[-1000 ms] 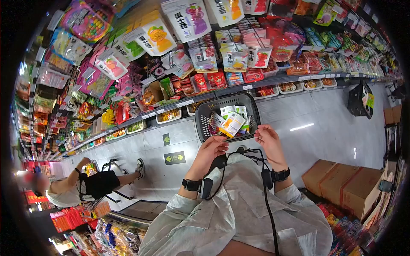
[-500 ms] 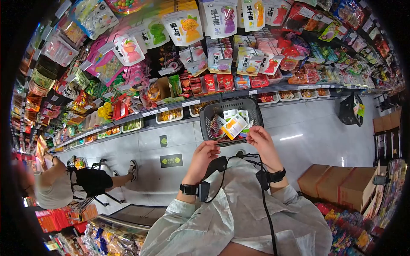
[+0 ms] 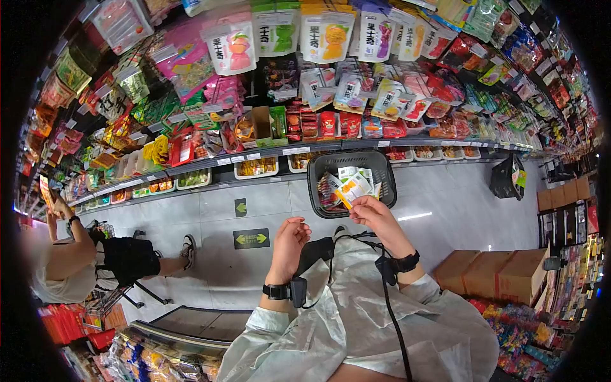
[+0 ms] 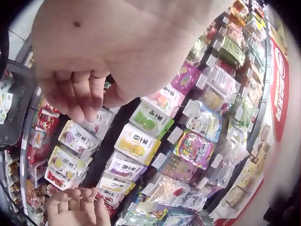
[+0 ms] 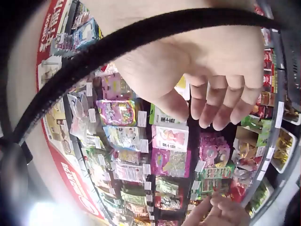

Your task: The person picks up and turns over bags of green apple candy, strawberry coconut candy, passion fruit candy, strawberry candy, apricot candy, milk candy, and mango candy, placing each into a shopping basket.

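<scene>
Left hand [image 3: 289, 247], right hand [image 3: 380, 221] empty, fingers loosely curled — leaning forward could snag black cable [image 3: 390, 309] on basket [image 3: 385, 183].

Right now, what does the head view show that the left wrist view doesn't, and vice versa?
Head view only: the cartons on the floor, the floor exit sign and the other shopper.
Left wrist view only: the red banner beyond the shelves.
Both: the left hand, the right hand, the basket, which the wrist view cuts off at its edge, and the hanging pouches.
</scene>
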Demonstrator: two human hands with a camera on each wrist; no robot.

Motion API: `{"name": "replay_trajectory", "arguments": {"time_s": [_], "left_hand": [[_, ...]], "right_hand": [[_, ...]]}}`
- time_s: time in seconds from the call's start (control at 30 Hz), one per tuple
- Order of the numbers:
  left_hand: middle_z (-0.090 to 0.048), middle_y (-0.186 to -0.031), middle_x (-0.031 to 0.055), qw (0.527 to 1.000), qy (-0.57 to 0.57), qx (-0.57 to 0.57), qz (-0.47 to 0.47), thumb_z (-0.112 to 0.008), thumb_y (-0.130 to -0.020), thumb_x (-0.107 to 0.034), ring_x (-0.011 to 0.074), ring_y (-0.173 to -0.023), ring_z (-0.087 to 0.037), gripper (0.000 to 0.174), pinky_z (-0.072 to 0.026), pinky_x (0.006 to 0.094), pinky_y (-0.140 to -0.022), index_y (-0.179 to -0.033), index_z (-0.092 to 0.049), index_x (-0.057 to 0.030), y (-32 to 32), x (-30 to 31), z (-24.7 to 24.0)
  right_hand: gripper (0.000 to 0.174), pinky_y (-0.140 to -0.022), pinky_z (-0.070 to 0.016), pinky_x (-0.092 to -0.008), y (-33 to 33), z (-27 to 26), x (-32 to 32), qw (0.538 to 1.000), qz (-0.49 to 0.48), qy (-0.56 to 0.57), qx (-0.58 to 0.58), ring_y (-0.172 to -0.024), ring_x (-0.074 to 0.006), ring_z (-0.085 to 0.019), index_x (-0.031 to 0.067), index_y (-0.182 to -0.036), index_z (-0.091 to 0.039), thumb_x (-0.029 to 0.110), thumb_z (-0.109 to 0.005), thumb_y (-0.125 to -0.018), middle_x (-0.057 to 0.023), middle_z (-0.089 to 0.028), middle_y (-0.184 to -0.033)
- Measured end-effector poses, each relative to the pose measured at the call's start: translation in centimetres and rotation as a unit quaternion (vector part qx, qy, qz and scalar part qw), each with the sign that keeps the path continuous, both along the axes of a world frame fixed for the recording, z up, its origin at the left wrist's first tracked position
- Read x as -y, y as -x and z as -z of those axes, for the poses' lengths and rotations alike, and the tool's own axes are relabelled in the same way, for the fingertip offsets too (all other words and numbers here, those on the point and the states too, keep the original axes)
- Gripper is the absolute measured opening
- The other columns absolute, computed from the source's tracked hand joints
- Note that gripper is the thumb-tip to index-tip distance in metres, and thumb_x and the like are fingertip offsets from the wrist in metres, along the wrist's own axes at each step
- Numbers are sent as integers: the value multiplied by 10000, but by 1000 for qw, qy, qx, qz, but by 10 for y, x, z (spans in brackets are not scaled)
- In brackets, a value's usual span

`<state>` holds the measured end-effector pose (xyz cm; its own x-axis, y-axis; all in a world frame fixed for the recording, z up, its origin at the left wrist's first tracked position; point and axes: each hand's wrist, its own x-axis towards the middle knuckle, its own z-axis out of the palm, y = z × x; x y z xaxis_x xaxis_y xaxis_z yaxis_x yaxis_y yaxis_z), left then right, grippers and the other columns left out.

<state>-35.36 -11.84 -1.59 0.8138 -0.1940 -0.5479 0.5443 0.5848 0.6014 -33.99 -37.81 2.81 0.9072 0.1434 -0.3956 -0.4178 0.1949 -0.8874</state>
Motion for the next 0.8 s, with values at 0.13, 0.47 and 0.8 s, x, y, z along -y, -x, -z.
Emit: {"name": "replay_trajectory", "arguments": {"time_s": [0.13,0.47,0.8], "left_hand": [[-608,-915,11,997,19,-10,-71,-547,-1019,-232,150,-882,-588,154,-467,301,-832,-1083,-598,-101,6,-18,8],[-607,-898,8,985,25,-14,-172,-563,-1013,-213,146,-861,-590,146,-475,295,-824,-1059,-604,-80,-17,-56,7],[-605,-928,-10,989,-96,47,-102,-512,-1049,-221,142,-912,-596,173,-479,301,-867,-1113,-608,-93,-94,-53,-18]], "right_hand": [[220,-898,-511,-275,-18,-3,-19,999,-43,12,2,-1000,-114,-634,52,-1192,-612,200,-584,-1031,-23,-656,-1086],[217,-868,-511,-267,-99,23,-51,994,-109,-29,4,-993,-104,-633,59,-1172,-607,218,-592,-1024,-7,-647,-1049],[201,-835,-508,-261,-174,37,-29,996,-62,-53,25,-948,-105,-635,49,-1141,-632,203,-615,-1013,-11,-659,-1024]]}}
